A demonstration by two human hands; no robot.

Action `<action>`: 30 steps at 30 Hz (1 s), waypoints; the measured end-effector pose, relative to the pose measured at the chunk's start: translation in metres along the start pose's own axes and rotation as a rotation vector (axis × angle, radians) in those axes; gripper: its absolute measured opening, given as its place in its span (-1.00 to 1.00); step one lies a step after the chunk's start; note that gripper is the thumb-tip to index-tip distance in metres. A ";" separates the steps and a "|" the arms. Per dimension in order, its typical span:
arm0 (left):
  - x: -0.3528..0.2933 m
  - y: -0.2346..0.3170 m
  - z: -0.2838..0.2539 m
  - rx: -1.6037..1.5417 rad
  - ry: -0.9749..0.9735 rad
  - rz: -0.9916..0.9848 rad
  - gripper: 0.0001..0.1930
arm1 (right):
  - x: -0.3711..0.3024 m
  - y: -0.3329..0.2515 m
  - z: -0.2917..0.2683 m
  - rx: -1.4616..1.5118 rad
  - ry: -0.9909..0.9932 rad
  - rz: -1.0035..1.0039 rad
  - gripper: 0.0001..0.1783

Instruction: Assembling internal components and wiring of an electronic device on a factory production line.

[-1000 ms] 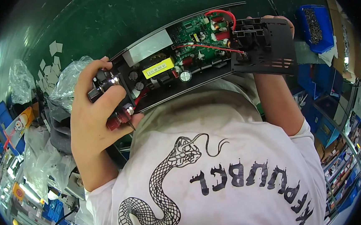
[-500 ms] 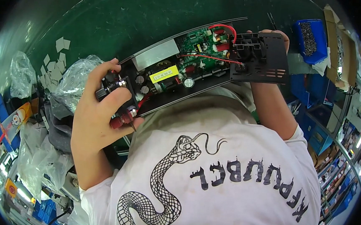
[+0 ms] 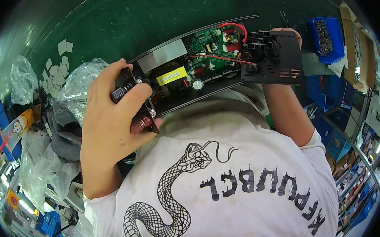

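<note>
An open black metal housing (image 3: 218,86) lies slantwise before my chest. Inside it are a green circuit board (image 3: 210,45), a transformer with a yellow label (image 3: 171,76) and a round capacitor (image 3: 197,84). With its fingers wrapped round it, my left hand (image 3: 111,108) holds a black end panel (image 3: 135,77) with a black terminal knob (image 3: 120,94) and a red one (image 3: 140,125) against the left end. My right hand (image 3: 293,34) grips the black slotted end cover (image 3: 286,59) with a fan from behind, mostly hidden. Red wires (image 3: 220,58) run from the board to the fan.
At the upper right stands a blue bin (image 3: 327,40) of small metal parts beside a cardboard box (image 3: 355,51). White paper pieces (image 3: 57,72) are scattered on the green tabletop (image 3: 117,29) at left. Clear plastic bags (image 3: 45,165) lie at the left.
My left hand has moved right, bringing the end panel closer to the housing and turning its knobs more into view. The right hand and end cover have shifted slightly up.
</note>
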State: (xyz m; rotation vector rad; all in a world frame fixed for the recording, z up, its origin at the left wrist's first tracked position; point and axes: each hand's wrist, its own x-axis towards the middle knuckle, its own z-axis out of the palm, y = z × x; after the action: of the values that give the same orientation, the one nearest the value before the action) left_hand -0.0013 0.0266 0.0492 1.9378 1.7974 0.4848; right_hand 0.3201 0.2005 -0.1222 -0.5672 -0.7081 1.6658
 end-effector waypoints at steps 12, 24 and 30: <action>0.011 0.020 0.002 0.178 -0.038 -0.047 -0.39 | 0.000 0.000 0.016 0.082 -0.129 -0.017 -0.79; 0.016 0.029 0.009 0.265 -0.035 -0.010 -0.40 | 0.003 0.004 0.013 0.232 -0.145 0.023 -0.81; 0.016 0.029 0.011 0.279 -0.034 -0.007 -0.39 | 0.000 0.004 0.016 0.177 -0.079 0.031 -0.81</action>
State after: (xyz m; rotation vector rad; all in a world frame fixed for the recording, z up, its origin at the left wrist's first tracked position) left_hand 0.0303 0.0405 0.0548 2.1065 1.9342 0.2047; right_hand 0.3067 0.1976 -0.1139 -0.3902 -0.6029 1.7674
